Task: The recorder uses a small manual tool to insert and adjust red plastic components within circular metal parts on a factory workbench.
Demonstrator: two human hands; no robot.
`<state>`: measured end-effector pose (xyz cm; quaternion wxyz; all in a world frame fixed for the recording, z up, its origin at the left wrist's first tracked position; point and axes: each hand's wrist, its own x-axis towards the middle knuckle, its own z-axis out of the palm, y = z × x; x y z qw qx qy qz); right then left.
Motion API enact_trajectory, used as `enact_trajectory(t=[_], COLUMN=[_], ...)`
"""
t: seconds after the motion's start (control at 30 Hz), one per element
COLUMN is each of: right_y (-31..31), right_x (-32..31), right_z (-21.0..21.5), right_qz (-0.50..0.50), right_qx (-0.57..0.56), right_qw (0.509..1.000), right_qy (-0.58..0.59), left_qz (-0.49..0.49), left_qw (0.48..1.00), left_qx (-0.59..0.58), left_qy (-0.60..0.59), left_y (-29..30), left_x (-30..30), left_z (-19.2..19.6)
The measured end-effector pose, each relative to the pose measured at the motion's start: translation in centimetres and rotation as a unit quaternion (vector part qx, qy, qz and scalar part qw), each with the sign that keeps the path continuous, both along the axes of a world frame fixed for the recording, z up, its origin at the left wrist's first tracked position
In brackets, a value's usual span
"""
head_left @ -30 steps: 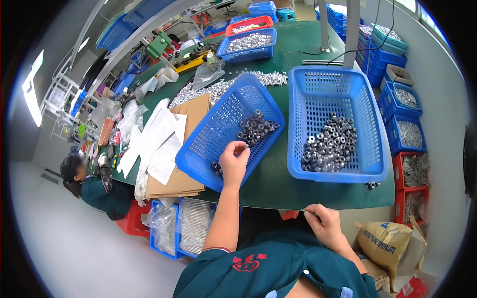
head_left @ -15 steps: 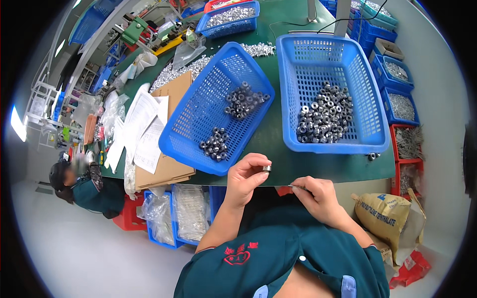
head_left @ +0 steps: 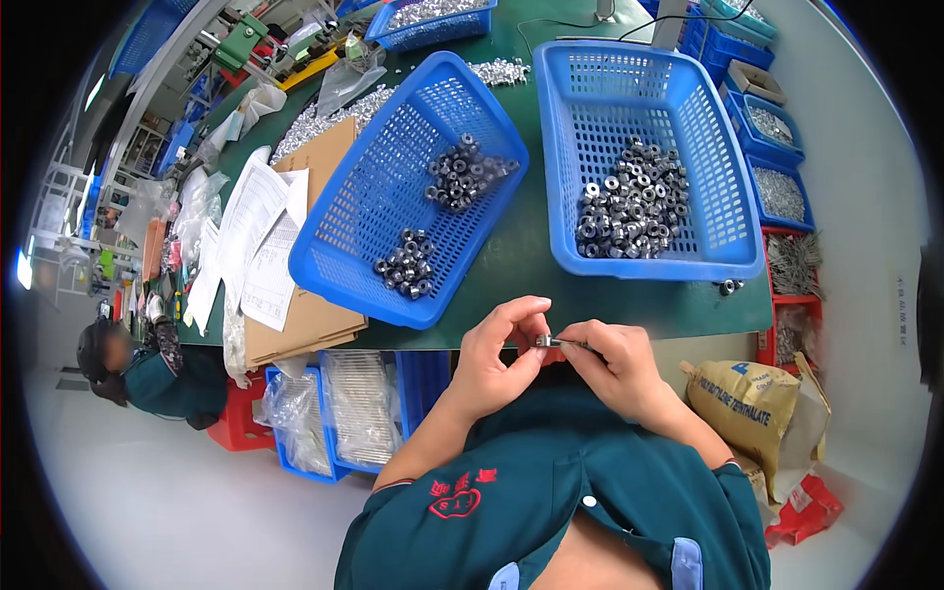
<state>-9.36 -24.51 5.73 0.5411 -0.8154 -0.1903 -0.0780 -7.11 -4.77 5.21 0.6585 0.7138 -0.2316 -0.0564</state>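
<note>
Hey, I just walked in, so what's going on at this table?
A person is working at a green table with both bare hands. The left hand pinches a small metal ring, and the right hand holds a thin rod with its tip at the ring; whether it goes inside is too small to tell. Beyond the hands, the left blue basket holds two clusters of similar rings, and the right blue basket holds one larger pile.

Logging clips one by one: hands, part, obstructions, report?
Left hand pinching small metal ring. Right hand holding thin metal piece toward it. Two blue baskets beyond; nothing visible blocking the hands.
</note>
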Motion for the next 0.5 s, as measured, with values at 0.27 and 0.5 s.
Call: enact_trajectory(t=[0.27,0.5], right_y=[0.0,-0.6], right_x=[-0.5,-0.8], right_z=[-0.5,0.8], right_qz=[-0.018,-0.037], right_qx=[-0.047,-0.023], right_qw=[0.996,0.998], right_qy=[-0.075,-0.036], left_qz=[-0.037,-0.008], left_qw=[0.99,0.999], left_qx=[-0.088,0.03], left_qy=[0.104,0.002], left_y=[-0.5,-0.4], left_x=[-0.1,0.0], left_z=[0.7,0.8])
